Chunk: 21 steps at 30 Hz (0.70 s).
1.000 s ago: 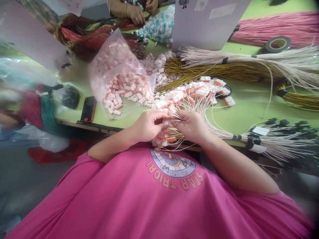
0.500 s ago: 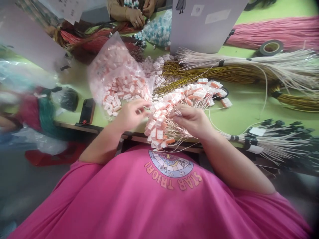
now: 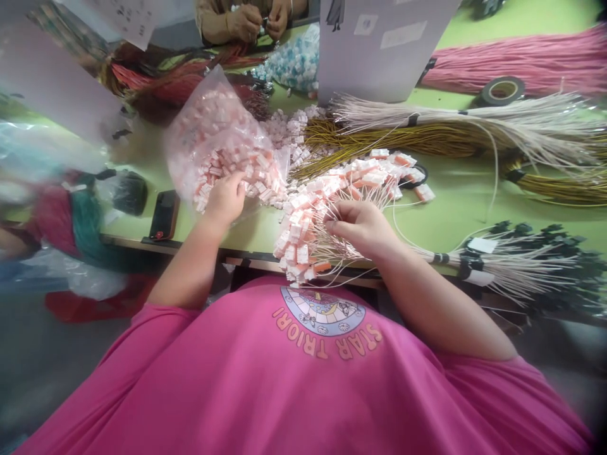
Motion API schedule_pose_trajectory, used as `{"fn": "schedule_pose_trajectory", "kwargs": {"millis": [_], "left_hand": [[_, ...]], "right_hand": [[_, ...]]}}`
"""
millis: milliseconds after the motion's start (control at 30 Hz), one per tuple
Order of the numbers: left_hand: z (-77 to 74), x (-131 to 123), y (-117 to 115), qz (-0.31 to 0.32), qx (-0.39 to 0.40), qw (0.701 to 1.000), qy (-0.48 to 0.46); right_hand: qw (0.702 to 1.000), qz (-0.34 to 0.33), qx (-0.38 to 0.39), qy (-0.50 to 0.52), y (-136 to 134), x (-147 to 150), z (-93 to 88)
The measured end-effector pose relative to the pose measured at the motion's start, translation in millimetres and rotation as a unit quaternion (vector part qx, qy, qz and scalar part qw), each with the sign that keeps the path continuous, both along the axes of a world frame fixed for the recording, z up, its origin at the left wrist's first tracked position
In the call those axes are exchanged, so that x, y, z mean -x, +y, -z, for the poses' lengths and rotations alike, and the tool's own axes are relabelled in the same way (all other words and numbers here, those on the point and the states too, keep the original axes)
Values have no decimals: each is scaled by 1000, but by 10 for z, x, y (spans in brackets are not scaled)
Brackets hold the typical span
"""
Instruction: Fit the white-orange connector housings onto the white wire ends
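Note:
My left hand (image 3: 226,199) is at the mouth of a clear plastic bag (image 3: 194,120), over the loose white and orange connector housings (image 3: 263,180) spilling out of it. Its fingers point away from me and are mostly hidden, so their grip does not show. My right hand (image 3: 358,227) is closed in a pinch on thin white wire, above a bundle of white wires (image 3: 339,246). Along the left and far side of that bundle, many white and orange connectors (image 3: 301,234) sit on the wire ends.
Behind lie yellow-brown wires (image 3: 403,138), white wires (image 3: 455,115), a tape roll (image 3: 502,91) and pink wires (image 3: 512,60). Wires with black connectors (image 3: 535,259) lie right, a phone (image 3: 164,215) left. Across the table, another person's hands (image 3: 258,22) work near blue-white parts (image 3: 294,63).
My left hand has moved left and away from the wire bundle to the connectors at the bag. My right hand stays over the bundle. The other person's hands have shifted slightly.

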<state>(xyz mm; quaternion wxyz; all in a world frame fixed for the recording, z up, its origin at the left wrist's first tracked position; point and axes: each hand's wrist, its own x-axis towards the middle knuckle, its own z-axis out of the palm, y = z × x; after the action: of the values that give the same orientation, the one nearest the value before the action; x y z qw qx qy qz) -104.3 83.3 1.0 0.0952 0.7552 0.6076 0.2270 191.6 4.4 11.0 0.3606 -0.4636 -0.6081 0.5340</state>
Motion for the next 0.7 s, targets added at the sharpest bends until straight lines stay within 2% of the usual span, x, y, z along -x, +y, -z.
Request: {"fn": "schedule_pose_trajectory", "kwargs": {"millis": [67,100,167,233,267,367,433,533,700], "left_hand": [[-160,-174,-248,37,56,989,-132],[-235,-278,-386,58,102,968,-221],[-357,-502,-648,105,222,903,-353],[-430,-708,-840,115,325,850,-398],[-448,-794,-897,106,344,839,-408],[-459,-957,-936,73,351,836,-415],[-459,-1001,-909,63,350,836,-417],[-470,-1018,-887,66,350,835,-420],[-451,-1004,-915,84,351,842,-401]], "right_hand": [[1000,-3,-10,-18,-4,8,-4],[1000,-1,-13,-25,-6,11,-6],[999,6,-18,-36,-12,14,-17],[999,11,-21,-34,-22,11,-35],[999,11,-24,-29,-29,9,-45],[998,0,-53,-28,-55,10,-69],[994,2,-91,-64,-72,28,-73],[984,12,-132,-118,-91,73,-65],[977,20,-152,-147,-105,122,-42]]}}
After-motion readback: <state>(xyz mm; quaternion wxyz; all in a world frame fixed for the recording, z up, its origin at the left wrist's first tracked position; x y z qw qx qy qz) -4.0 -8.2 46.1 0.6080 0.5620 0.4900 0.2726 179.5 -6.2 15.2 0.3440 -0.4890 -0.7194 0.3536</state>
